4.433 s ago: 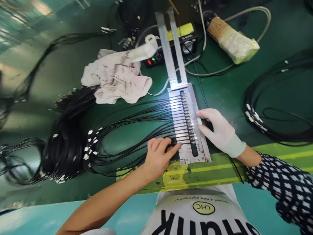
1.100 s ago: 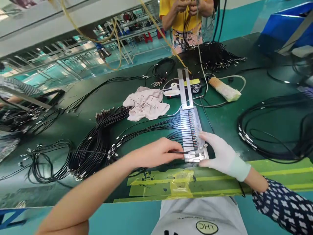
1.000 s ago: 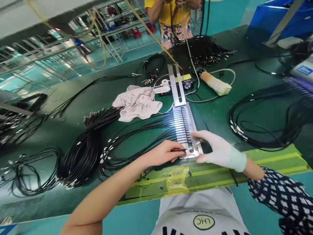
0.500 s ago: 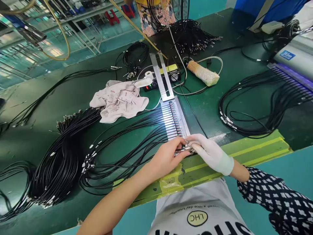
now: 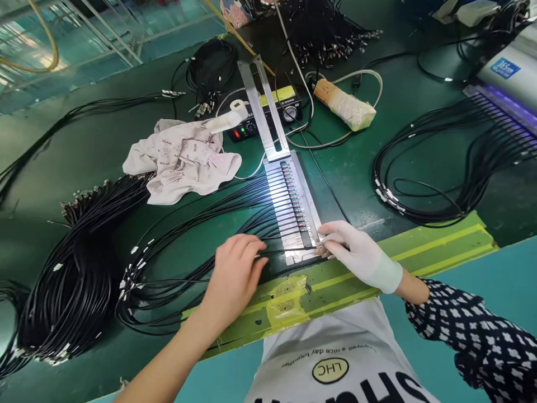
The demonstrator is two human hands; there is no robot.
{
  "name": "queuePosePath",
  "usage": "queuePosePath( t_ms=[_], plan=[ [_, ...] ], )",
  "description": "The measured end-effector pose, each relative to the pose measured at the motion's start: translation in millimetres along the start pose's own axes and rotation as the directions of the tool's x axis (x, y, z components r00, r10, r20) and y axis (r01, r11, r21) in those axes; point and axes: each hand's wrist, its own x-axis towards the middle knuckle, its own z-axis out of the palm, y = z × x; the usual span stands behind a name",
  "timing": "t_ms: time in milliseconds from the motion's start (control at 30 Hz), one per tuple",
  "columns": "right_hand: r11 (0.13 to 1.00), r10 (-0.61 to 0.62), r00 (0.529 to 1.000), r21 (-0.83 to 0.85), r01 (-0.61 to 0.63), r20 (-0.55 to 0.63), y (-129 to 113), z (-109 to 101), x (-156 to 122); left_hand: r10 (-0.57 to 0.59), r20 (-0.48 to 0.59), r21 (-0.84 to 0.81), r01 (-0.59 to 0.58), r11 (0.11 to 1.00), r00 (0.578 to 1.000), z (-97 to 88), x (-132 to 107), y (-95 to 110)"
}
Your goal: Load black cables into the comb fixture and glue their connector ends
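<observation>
A metal fixture [image 5: 306,193] with a row of slots lies on the green table, several black cables [image 5: 247,201] set side by side in it. My bare left hand [image 5: 235,271] is left of the fixture's near end, thumb and fingers closed on a thin black cable [image 5: 289,250]. That cable runs right, over the near end of the fixture, to my right hand [image 5: 363,254], which wears a white glove. The gloved fingertips pinch the cable's end at the fixture's lower right corner; the tip itself is mostly hidden. A slotted metal frame [image 5: 254,98] extends from the fixture's far end.
A crumpled printed cloth [image 5: 180,159] lies left of a black control box [image 5: 247,130] with a gauge. Thick cable bundles [image 5: 79,268] fill the left side. At right, looped cables [image 5: 381,179] lead to a silver machine [image 5: 516,67] with violet light. Yellow-green tape [image 5: 444,246] covers the table's front edge.
My left hand has moved left from the fixture's near end, and a length of cable now stretches between the hands. The right hand stays at the corner. The camera view has shifted.
</observation>
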Motion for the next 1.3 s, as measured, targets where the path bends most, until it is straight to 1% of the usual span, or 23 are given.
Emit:
queuePosePath(
  t_ms=[33, 133, 167, 200, 300, 367, 433, 500, 567, 633, 700, 767, 833, 900, 967, 1033, 1167, 1233, 1300],
  plan=[
    [1.0, -0.004, 1.0, 0.013, 0.004, 0.021, 0.0, 0.1, 1.4, 0.032, -0.006, -0.025, -0.032, 0.999, 0.999, 5.0, 0.8, 5.1],
    [1.0, -0.01, 0.996, 0.0, 0.01, 0.086, 1.2, -5.3, 7.3, 0.132, -0.064, -0.219, -0.143, 0.965, 0.989, 24.3, 11.1, 19.0],
    [1.0, -0.021, 0.997, -0.019, 0.022, 0.079, 2.9, -9.1, 10.0, 0.137, -0.092, -0.26, -0.156, 0.953, 0.986, 29.8, 15.3, 19.7],
    [0.998, -0.038, 0.998, -0.042, 0.04, 0.048, 5.5, -13.4, 13.0, 0.124, -0.118, -0.272, -0.152, 0.95, 0.985, 34.3, 19.0, 18.0],
    [0.993, -0.09, 0.988, -0.08, 0.081, -0.123, 18.0, -25.5, 23.7, 0.062, -0.148, -0.221, -0.094, 0.971, 0.987, 41.3, 26.3, 3.0],
    [0.994, -0.088, 0.978, -0.08, 0.074, -0.189, 26.4, -29.5, 30.4, 0.05, -0.137, -0.21, -0.079, 0.975, 0.989, 43.4, 29.0, -8.2],
    [0.994, -0.075, 0.977, -0.094, 0.057, -0.201, 31.3, -30.4, 35.4, 0.073, -0.113, -0.221, -0.096, 0.971, 0.991, 45.4, 31.2, -15.9],
    [0.992, -0.072, 0.979, -0.119, 0.05, -0.189, 32.2, -29.9, 38.5, 0.119, -0.106, -0.196, -0.138, 0.971, 0.987, 47.6, 33.1, -19.6],
    [0.99, -0.07, 0.982, -0.137, 0.045, -0.178, 30.8, -29.6, 40.1, 0.192, -0.13, -0.124, -0.208, 0.97, 0.973, 49.7, 34.2, -20.6],
    [0.988, -0.061, 0.983, -0.148, 0.035, -0.173, 29.3, -30.1, 40.7, 0.266, -0.177, -0.018, -0.274, 0.962, 0.947, 51.2, 34.7, -20.6],
    [0.987, -0.05, 0.984, -0.161, 0.022, -0.172, 28.6, -30.7, 41.0, 0.314, -0.209, 0.06, -0.308, 0.949, 0.926, 52.4, 35.3, -20.8],
    [0.985, -0.046, 0.984, -0.174, 0.016, -0.17, 28.5, -31.2, 41.3, 0.308, -0.209, 0.037, -0.307, 0.951, 0.928, 53.5, 36.6, -22.2],
    [0.982, -0.049, 0.985, -0.189, 0.017, -0.167, 28.4, -31.4, 41.7, 0.271, -0.188, -0.063, -0.286, 0.956, 0.944, 54.2, 38.6, -24.3],
    [0.979, -0.051, 0.985, -0.202, 0.017, -0.168, 28.1, -31.4, 42.2, 0.238, -0.151, -0.155, -0.261, 0.953, 0.959, 54.0, 39.5, -26.1],
    [0.977, -0.049, 0.984, -0.213, 0.012, -0.168, 27.7, -31.6, 42.5, 0.237, -0.106, -0.187, -0.253, 0.949, 0.966, 52.7, 37.1, -26.6],
    [0.975, -0.046, 0.985, -0.22, 0.008, -0.165, 27.2, -31.9, 42.8, 0.237, -0.073, -0.133, -0.245, 0.96, 0.969, 50.6, 30.6, -26.0],
    [0.975, -0.039, 0.988, -0.22, 0.006, -0.147, 26.8, -32.6, 43.2, 0.163, -0.069, 0.071, -0.158, 0.985, 0.984, 45.5, 14.4, -24.2],
    [0.975, -0.042, 0.988, -0.222, 0.009, -0.147, 27.6, -32.5, 43.1, 0.151, -0.053, 0.074, -0.147, 0.986, 0.987, 43.4, 12.2, -22.9],
    [0.975, -0.052, 0.987, -0.22, 0.018, -0.149, 29.3, -32.0, 43.2, 0.169, -0.034, 0.05, -0.167, 0.985, 0.985, 42.5, 16.9, -19.9]
  ],
)
